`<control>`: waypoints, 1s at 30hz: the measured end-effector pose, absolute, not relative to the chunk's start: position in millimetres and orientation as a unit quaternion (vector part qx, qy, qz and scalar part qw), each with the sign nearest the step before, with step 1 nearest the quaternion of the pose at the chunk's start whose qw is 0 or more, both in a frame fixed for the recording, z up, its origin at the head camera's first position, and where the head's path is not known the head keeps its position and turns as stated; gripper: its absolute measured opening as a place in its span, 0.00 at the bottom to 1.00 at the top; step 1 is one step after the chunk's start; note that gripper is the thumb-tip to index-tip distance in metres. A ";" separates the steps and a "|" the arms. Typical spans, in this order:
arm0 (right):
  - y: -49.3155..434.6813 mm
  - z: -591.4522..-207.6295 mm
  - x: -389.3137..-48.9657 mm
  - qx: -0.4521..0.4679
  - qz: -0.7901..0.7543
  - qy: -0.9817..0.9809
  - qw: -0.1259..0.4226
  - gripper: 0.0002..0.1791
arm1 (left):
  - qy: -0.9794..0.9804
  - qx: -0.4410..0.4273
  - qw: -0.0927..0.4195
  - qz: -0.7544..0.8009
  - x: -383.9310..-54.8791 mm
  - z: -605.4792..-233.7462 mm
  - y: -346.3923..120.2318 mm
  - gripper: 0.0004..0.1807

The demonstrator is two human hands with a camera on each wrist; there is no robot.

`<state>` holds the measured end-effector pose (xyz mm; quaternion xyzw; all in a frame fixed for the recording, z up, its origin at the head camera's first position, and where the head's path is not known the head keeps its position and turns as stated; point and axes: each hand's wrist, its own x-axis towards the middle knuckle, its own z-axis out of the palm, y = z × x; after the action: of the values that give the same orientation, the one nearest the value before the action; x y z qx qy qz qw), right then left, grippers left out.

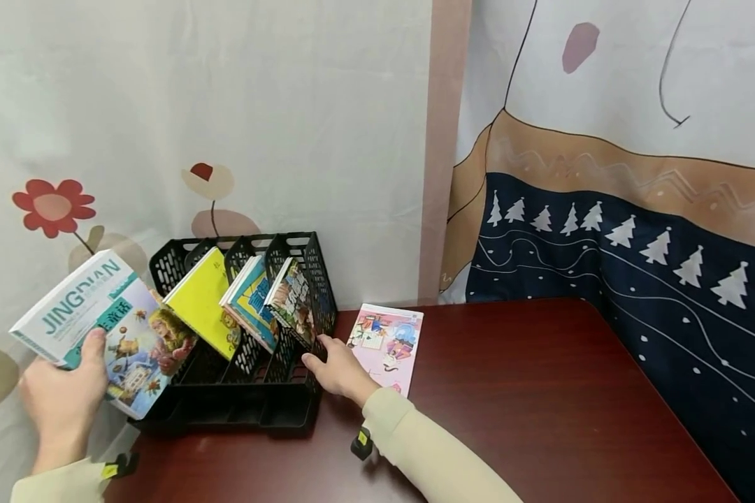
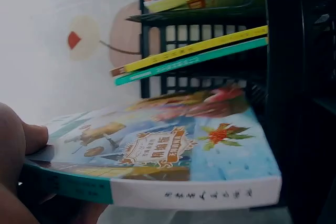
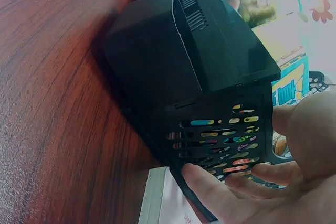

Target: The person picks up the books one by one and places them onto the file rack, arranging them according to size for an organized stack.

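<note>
My left hand [image 1: 66, 398] grips a thick book [image 1: 126, 349] with a white and teal cover and a colourful picture, thumb across its front. The book is tilted over the left end of a black book organizer [image 1: 226, 409]. In the left wrist view its lower edge faces the camera, beside the organizer's compartments. At the other end, my right hand [image 1: 340, 370] holds the perforated side wall [image 3: 220, 98], fingers on the outside and thumb round the front edge. A yellow book [image 1: 204, 300], blue-and-yellow books [image 1: 252, 300] and a dark picture book [image 1: 292, 300] lean in separate compartments.
A pink-covered book [image 1: 386, 346] lies flat on the dark red table [image 1: 541, 391], just right of the organizer. Behind hangs a pale curtain [image 1: 327, 126] with flower prints. A navy cloth with white trees [image 1: 660, 272] borders the table's right side.
</note>
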<state>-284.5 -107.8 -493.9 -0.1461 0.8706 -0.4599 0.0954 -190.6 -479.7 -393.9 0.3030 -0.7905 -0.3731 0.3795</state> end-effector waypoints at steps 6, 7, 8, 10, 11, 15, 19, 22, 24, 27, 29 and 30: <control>-108.6 -493.4 -284.7 -0.146 -0.458 0.872 0.093 0.38 | -0.814 0.289 0.371 -0.341 -214.9 -395.8 -478.2 0.33; -108.6 -493.2 -284.4 -0.145 -0.459 0.871 0.095 0.38 | -0.819 0.281 0.371 -0.334 -218.3 -395.2 -477.4 0.33; -108.4 -492.9 -284.3 -0.146 -0.459 0.871 0.094 0.38 | -0.824 0.273 0.371 -0.330 -221.4 -394.6 -475.9 0.33; -107.9 -493.1 -284.5 -0.146 -0.460 0.871 0.095 0.38 | -0.836 0.257 0.364 -0.320 -226.4 -392.3 -473.0 0.33; -107.5 -493.0 -284.5 -0.145 -0.461 0.870 0.096 0.38 | -0.842 0.248 0.359 -0.316 -229.1 -391.1 -471.7 0.33; -105.9 -493.0 -284.8 -0.145 -0.461 0.871 0.096 0.38 | -0.869 0.219 0.323 -0.303 -238.5 -387.8 -467.0 0.35; -105.5 -493.0 -284.6 -0.146 -0.461 0.870 0.096 0.39 | -0.888 0.197 0.292 -0.297 -246.3 -387.7 -466.7 0.36; -105.1 -492.5 -284.4 -0.148 -0.460 0.870 0.096 0.39 | -0.894 0.186 0.275 -0.300 -250.2 -388.7 -466.5 0.36; -104.8 -491.6 -284.1 -0.150 -0.459 0.871 0.094 0.39 | -0.895 0.185 0.267 -0.306 -251.9 -389.5 -466.4 0.37; -104.6 -490.5 -283.0 -0.151 -0.456 0.872 0.093 0.39 | -0.889 0.198 0.264 -0.318 -254.5 -391.1 -465.6 0.36; -105.0 -490.0 -282.4 -0.151 -0.455 0.873 0.092 0.38 | -0.885 0.207 0.262 -0.324 -256.7 -392.6 -467.1 0.36; -105.2 -489.6 -282.3 -0.152 -0.454 0.873 0.091 0.38 | -0.884 0.210 0.262 -0.326 -257.9 -393.5 -468.5 0.36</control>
<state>-282.3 -105.2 -489.6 -0.1517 0.8730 -0.4545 0.0910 -257.9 -468.5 -393.5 0.2104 -0.8838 -0.3256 0.2620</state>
